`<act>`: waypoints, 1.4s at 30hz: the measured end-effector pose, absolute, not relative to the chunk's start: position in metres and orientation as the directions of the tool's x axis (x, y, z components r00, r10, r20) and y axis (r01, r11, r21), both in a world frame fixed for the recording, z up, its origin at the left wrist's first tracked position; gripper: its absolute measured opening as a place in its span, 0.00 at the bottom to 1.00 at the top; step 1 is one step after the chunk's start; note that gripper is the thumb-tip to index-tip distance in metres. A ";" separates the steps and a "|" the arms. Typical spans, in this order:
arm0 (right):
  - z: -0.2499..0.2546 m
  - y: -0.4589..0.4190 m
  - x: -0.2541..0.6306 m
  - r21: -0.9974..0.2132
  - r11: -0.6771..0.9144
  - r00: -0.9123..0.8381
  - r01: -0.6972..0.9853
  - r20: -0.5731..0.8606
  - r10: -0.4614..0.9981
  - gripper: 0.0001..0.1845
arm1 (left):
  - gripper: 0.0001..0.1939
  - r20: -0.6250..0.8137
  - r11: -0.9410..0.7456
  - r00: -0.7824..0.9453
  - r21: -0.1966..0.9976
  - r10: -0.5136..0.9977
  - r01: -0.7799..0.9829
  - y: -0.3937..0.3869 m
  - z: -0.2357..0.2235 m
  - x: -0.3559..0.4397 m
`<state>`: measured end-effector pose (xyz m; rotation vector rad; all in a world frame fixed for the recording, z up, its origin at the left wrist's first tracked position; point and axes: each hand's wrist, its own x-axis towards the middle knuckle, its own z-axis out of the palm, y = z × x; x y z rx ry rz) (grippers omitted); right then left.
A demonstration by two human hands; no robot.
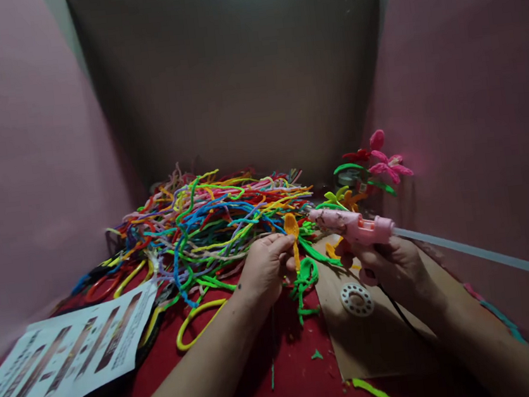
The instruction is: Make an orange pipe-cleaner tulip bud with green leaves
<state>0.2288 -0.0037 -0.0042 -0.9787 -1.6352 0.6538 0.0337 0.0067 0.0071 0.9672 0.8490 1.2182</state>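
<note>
Between the thumb and fingers of my left hand (271,258) is an orange pipe-cleaner petal (291,226), held upright with its rounded loop on top. My right hand (391,267) grips a pink hot glue gun (353,223) by its handle; a long translucent glue stick (486,257) sticks out of its back. The gun's nozzle points left, close to the petal's upper part; whether they touch I cannot tell. Just below the petal lies a bundle of green pipe-cleaner pieces (306,276). Fingers partly hide the petal's lower stem.
A heap of multicoloured pipe cleaners (227,209) fills the back. A printed sheet (73,360) lies left. On the right, a white ring with holes (357,299) rests on a brown board (381,344). Pink pipe-cleaner flowers (389,165) stand behind it. Scraps dot the red cloth (298,373).
</note>
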 end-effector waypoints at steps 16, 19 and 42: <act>0.005 -0.010 0.221 -0.841 0.468 -0.013 0.271 0.483 0.876 0.13 | 0.10 -0.022 0.055 0.123 0.961 0.992 -0.271 0.004 0.007 0.037; 0.007 -0.011 0.219 -0.842 0.480 -0.029 0.246 0.488 0.872 0.10 | 0.09 -0.018 0.050 0.120 0.962 0.993 -0.269 0.004 0.007 0.037; 0.000 -0.011 0.226 -0.838 0.508 -0.097 0.199 0.499 0.861 0.12 | 0.09 -0.003 0.042 0.141 0.960 0.990 -0.275 0.008 0.005 0.035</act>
